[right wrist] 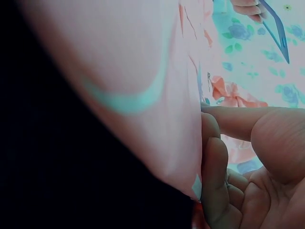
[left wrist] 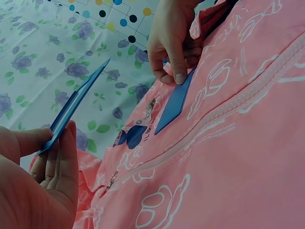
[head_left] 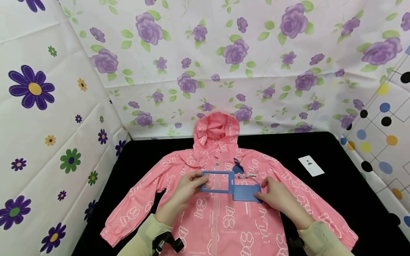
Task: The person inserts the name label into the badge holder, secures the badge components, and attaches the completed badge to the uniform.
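Note:
A blue rectangular card holder frame [head_left: 217, 191] is pinched at its left side by my left hand [head_left: 189, 186], held up above the pink hooded jacket [head_left: 205, 220]. The left wrist view shows that frame [left wrist: 71, 107] nearly edge-on between thumb and fingers. My right hand [head_left: 276, 193] pinches the right edge of a flat blue panel [head_left: 246, 193], which lies low over the jacket's chest. In the head view the frame's right end meets the panel's upper left; in the left wrist view the two are apart. A metal clip [head_left: 253, 174] lies on the jacket just above the panel.
The jacket is spread on a black table [head_left: 128, 170], its hood [head_left: 216, 124] toward the back and its sleeves out to both sides. A white card [head_left: 311, 166] lies at the right. Floral cloth [head_left: 205, 64] hangs behind, with patterned cloths on both sides.

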{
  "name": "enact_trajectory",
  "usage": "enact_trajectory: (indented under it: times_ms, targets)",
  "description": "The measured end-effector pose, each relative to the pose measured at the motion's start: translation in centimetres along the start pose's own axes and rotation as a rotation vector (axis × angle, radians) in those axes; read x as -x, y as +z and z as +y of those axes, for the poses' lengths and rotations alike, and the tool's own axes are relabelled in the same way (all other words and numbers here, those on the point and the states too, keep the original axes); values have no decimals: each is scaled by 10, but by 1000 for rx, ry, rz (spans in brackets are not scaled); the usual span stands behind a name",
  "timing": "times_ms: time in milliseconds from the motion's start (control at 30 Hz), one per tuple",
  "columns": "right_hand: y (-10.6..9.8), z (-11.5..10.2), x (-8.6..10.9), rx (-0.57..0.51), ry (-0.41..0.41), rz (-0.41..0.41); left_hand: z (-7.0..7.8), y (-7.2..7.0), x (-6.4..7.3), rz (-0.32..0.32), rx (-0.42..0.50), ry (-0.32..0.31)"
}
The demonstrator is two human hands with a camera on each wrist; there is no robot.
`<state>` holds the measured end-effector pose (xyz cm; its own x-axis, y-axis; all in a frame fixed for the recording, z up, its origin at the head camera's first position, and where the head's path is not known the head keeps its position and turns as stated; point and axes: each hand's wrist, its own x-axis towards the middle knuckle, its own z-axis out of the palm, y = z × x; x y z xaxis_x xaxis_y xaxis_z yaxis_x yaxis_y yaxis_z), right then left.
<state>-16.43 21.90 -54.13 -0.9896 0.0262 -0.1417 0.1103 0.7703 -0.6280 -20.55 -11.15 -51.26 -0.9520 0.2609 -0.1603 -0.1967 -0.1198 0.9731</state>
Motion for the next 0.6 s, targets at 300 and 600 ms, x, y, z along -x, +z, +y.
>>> enact_trajectory:
  times_ms: [300, 600]
  targets:
    - [-4, 0, 1, -52, -2, -22, -2, 2, -1, 4, 17, -2]
    - [-23, 3, 3, -245, -9, -166, -5, 1, 0, 18, -7, -2]
